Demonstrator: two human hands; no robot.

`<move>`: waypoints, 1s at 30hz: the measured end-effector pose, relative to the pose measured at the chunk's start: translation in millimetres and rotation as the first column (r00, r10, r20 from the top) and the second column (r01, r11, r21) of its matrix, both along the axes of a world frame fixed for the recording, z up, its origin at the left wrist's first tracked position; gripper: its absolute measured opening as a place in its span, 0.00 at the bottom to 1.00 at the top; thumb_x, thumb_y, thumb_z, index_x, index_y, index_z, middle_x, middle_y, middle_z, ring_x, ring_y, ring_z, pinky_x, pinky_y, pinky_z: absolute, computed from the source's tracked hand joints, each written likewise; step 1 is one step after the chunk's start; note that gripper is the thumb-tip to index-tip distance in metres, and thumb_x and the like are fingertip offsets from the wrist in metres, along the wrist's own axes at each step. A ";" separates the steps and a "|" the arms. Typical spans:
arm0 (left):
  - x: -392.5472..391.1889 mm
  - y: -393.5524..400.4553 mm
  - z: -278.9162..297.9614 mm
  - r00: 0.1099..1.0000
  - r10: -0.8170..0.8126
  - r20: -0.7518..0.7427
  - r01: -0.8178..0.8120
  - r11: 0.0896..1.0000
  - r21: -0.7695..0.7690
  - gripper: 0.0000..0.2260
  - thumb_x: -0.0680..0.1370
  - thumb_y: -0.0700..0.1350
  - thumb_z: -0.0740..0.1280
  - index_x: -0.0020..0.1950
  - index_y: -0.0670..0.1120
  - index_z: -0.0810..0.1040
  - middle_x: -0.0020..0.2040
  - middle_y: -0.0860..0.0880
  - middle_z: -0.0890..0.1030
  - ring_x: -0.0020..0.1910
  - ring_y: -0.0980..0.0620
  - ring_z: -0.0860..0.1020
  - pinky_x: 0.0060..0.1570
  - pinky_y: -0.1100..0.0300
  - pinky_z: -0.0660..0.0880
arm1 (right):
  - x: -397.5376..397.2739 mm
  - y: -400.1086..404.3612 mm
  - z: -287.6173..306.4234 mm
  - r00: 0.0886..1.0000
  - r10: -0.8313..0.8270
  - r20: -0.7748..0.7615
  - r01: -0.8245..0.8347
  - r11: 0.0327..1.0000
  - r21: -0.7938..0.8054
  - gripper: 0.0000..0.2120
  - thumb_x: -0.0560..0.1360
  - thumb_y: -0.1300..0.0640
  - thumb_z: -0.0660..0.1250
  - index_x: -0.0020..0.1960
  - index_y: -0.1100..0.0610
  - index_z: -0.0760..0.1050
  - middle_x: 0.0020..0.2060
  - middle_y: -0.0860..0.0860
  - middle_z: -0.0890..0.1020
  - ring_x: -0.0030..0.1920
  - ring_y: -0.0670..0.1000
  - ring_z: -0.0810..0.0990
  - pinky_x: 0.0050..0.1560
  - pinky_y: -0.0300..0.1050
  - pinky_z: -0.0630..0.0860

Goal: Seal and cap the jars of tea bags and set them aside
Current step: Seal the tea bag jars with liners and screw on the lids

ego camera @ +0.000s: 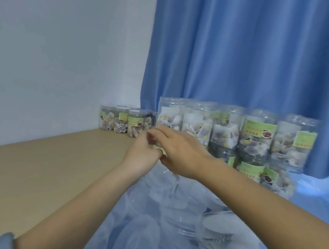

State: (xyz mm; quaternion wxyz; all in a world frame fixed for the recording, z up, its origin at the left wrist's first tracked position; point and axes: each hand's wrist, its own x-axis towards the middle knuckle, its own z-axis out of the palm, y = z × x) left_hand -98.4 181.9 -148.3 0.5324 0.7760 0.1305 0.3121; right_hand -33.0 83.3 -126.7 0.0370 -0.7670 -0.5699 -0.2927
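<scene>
My left hand (pixel 143 152) and my right hand (pixel 179 151) meet at the middle of the table, both closed around a clear jar of tea bags (pixel 160 150). Only a strip of its green label shows between the hands. The right hand lies over the jar's top, so I cannot tell whether a cap is on it. Just behind and to the right stand stacked jars of tea bags (pixel 259 138) in two tiers. A small group of capped jars (pixel 123 120) sits in the far corner by the wall.
A heap of clear lids and white seals (pixel 180 217) lies on blue plastic sheeting (pixel 314 193) in the foreground. The wooden table top (pixel 32 171) stretches to the left. A blue curtain (pixel 248 52) hangs behind the jars.
</scene>
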 end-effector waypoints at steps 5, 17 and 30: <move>22.3 -94.0 -4.6 0.988 -0.121 0.099 0.143 0.958 -0.247 0.14 0.76 0.31 0.57 0.60 0.39 0.71 0.52 0.42 0.79 0.47 0.44 0.79 0.49 0.48 0.77 | 12.9 -94.8 1.6 0.987 -0.128 -0.100 0.133 0.990 0.048 0.26 0.74 0.57 0.64 0.71 0.51 0.63 0.65 0.49 0.70 0.62 0.53 0.73 0.52 0.47 0.70; 90.9 -153.4 3.3 0.979 -0.178 0.099 0.199 0.939 -0.280 0.21 0.71 0.38 0.71 0.60 0.45 0.68 0.56 0.46 0.76 0.51 0.47 0.77 0.57 0.50 0.74 | 80.1 -179.4 -11.5 0.922 -0.128 -0.365 0.252 0.915 0.316 0.22 0.77 0.49 0.64 0.69 0.51 0.66 0.60 0.50 0.77 0.48 0.43 0.73 0.50 0.43 0.72; 176.1 -29.5 14.4 0.993 -0.042 0.107 0.064 0.975 -0.211 0.46 0.71 0.53 0.72 0.77 0.54 0.42 0.78 0.47 0.49 0.76 0.47 0.55 0.71 0.48 0.58 | 159.7 -30.1 -3.6 0.257 0.346 -0.902 0.488 0.760 0.430 0.55 0.69 0.47 0.73 0.75 0.47 0.32 0.77 0.49 0.46 0.76 0.53 0.51 0.73 0.53 0.56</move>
